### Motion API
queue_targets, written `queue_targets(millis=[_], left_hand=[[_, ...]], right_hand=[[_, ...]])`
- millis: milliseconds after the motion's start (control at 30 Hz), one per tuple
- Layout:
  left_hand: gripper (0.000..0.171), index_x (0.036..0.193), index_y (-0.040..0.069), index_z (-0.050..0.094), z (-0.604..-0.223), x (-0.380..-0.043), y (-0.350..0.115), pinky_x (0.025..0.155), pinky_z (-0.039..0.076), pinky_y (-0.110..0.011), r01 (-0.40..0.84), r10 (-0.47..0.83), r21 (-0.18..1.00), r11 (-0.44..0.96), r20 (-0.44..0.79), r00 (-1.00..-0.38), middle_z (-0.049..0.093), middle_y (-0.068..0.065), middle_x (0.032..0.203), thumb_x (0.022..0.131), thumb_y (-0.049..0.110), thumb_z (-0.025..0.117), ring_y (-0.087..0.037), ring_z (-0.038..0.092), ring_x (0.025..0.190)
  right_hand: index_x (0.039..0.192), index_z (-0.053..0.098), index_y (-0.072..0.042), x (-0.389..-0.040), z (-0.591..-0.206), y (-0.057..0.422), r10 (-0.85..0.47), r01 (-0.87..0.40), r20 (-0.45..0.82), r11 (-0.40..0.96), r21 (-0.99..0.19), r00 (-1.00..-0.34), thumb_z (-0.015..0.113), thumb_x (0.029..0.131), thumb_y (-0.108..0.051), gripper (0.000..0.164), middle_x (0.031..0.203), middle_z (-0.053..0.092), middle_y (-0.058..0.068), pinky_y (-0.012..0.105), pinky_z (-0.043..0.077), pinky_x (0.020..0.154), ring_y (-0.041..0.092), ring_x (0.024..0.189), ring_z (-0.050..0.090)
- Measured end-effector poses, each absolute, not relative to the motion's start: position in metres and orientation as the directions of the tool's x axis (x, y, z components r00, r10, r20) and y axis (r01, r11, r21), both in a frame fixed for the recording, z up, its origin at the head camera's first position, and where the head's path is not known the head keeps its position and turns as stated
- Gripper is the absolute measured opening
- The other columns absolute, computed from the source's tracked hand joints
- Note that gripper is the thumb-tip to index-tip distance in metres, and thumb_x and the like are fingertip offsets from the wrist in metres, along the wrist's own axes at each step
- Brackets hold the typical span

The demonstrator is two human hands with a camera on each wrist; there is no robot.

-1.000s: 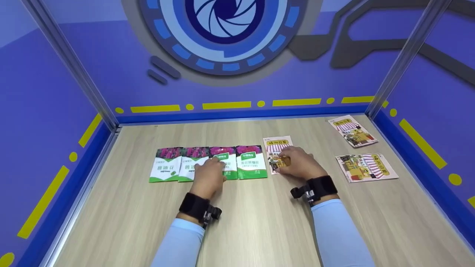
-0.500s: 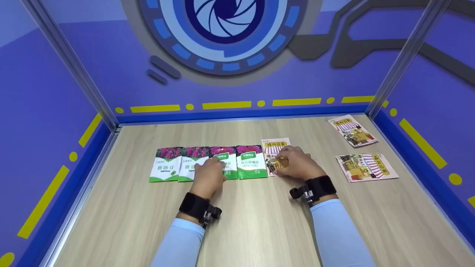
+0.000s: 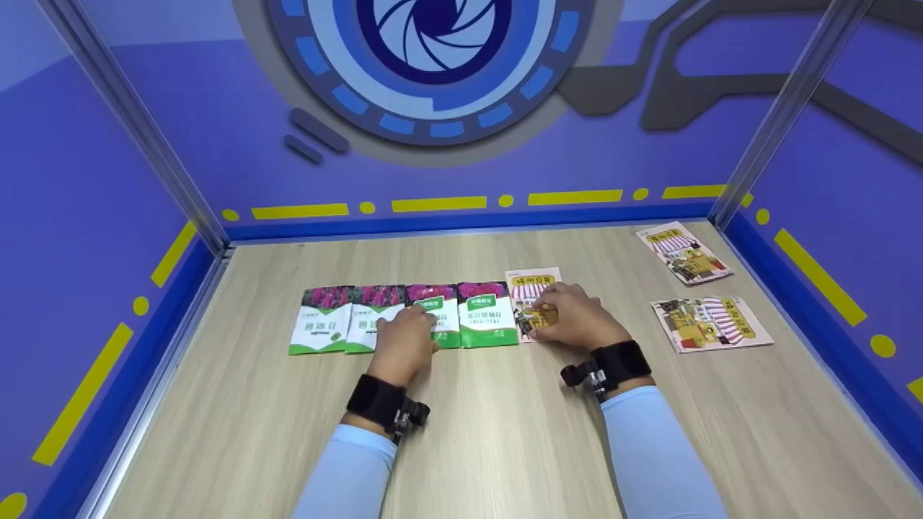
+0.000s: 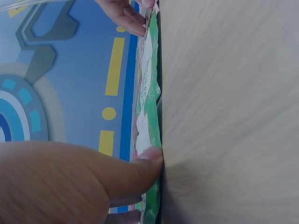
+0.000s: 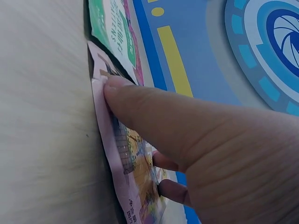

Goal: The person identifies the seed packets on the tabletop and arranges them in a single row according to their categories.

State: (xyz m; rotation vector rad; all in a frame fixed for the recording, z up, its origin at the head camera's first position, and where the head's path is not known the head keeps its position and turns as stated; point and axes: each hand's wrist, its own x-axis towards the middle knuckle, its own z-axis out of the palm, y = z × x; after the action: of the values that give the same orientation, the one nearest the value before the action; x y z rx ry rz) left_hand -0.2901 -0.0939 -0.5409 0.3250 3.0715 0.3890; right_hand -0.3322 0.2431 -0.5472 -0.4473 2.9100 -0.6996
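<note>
Both your hands are on flat packets on the table.
In the head view, your right hand bends loosely over the pink packet, just beside the row of four green-and-white packets; your left hand, fingers relaxed, lies across the middle two. Two other pink packets lie apart, at right. In the left wrist view, your thumb touches a lower edge; I see no grip. In the right wrist view, your thumb presses near the pink packet's lower corner, fingers spread, not pinching. Its wavy edge suggests a light, soft, perhaps slippery pouch; opposite edges seem best to hold. Contents do not show.
</note>
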Motion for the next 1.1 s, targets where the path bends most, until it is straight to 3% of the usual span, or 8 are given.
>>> queue_targets(millis=[200,367,533,700,833,967,1100], left_hand=[[0.049,0.144,0.009,0.077,-0.541,-0.29,-0.093,0.116,0.051,-0.075,0.198,0.206,0.248,0.948,-0.007,-0.978,0.072,-0.017,0.151,0.1,0.027,0.089,-0.039,0.068,0.14],[0.05,0.144,0.01,0.077,-0.541,-0.29,-0.094,0.117,0.05,-0.076,0.202,0.209,0.244,0.949,-0.004,-0.978,0.071,-0.017,0.152,0.1,0.028,0.089,-0.04,0.067,0.141],[0.051,0.145,0.009,0.077,-0.542,-0.29,-0.093,0.119,0.048,-0.079,0.209,0.215,0.243,0.947,0.001,-0.977,0.071,-0.018,0.153,0.099,0.028,0.089,-0.04,0.067,0.142],[0.051,0.144,0.009,0.077,-0.542,-0.291,-0.093,0.117,0.05,-0.077,0.202,0.208,0.239,0.95,0.0,-0.978,0.072,-0.018,0.152,0.099,0.027,0.09,-0.039,0.068,0.141],[0.05,0.143,0.008,0.078,-0.542,-0.291,-0.093,0.116,0.05,-0.078,0.209,0.213,0.223,0.952,0.007,-0.977,0.072,-0.018,0.152,0.099,0.028,0.09,-0.039,0.069,0.14],[0.05,0.143,0.008,0.078,-0.543,-0.291,-0.092,0.116,0.05,-0.078,0.207,0.211,0.221,0.953,0.004,-0.977,0.071,-0.019,0.153,0.099,0.028,0.09,-0.04,0.068,0.141],[0.05,0.144,0.008,0.077,-0.543,-0.291,-0.091,0.117,0.049,-0.078,0.201,0.207,0.228,0.953,-0.002,-0.978,0.071,-0.019,0.153,0.099,0.027,0.09,-0.04,0.068,0.142]], right_hand=[[0.14,0.08,-0.016,-0.332,-0.546,0.243,-0.308,-0.25,-0.055,0.852,-0.461,-0.95,0.094,0.093,-0.041,0.055,0.165,0.061,0.017,0.077,0.037,0.128,0.043,0.158,0.049],[0.141,0.078,-0.013,-0.331,-0.539,0.246,-0.291,-0.252,-0.011,0.845,-0.472,-0.957,0.091,0.097,-0.042,0.054,0.156,0.066,0.016,0.076,0.041,0.124,0.045,0.151,0.054],[0.144,0.076,-0.007,-0.329,-0.532,0.256,-0.162,-0.164,0.043,0.887,-0.432,-0.986,0.083,0.103,-0.037,0.051,0.15,0.068,0.022,0.081,0.046,0.116,0.05,0.142,0.06],[0.147,0.072,-0.004,-0.327,-0.527,0.272,-0.01,-0.022,0.034,0.922,-0.388,-0.999,0.074,0.107,-0.034,0.049,0.152,0.063,0.03,0.086,0.045,0.111,0.059,0.142,0.055],[0.156,0.063,-0.002,-0.324,-0.523,0.286,0.117,0.129,-0.054,0.93,-0.345,-0.992,0.068,0.109,-0.039,0.06,0.16,0.051,0.038,0.094,0.035,0.115,0.065,0.15,0.044],[0.167,0.048,-0.003,-0.324,-0.521,0.295,0.212,0.26,-0.178,0.911,-0.321,-0.961,0.064,0.11,-0.048,0.075,0.175,0.023,0.047,0.103,0.019,0.115,0.071,0.161,0.023],[0.171,0.041,-0.001,-0.324,-0.523,0.301,0.257,0.331,-0.248,0.885,-0.329,-0.934,0.06,0.11,-0.052,0.081,0.177,0.007,0.051,0.103,0.024,0.112,0.077,0.161,0.016]])
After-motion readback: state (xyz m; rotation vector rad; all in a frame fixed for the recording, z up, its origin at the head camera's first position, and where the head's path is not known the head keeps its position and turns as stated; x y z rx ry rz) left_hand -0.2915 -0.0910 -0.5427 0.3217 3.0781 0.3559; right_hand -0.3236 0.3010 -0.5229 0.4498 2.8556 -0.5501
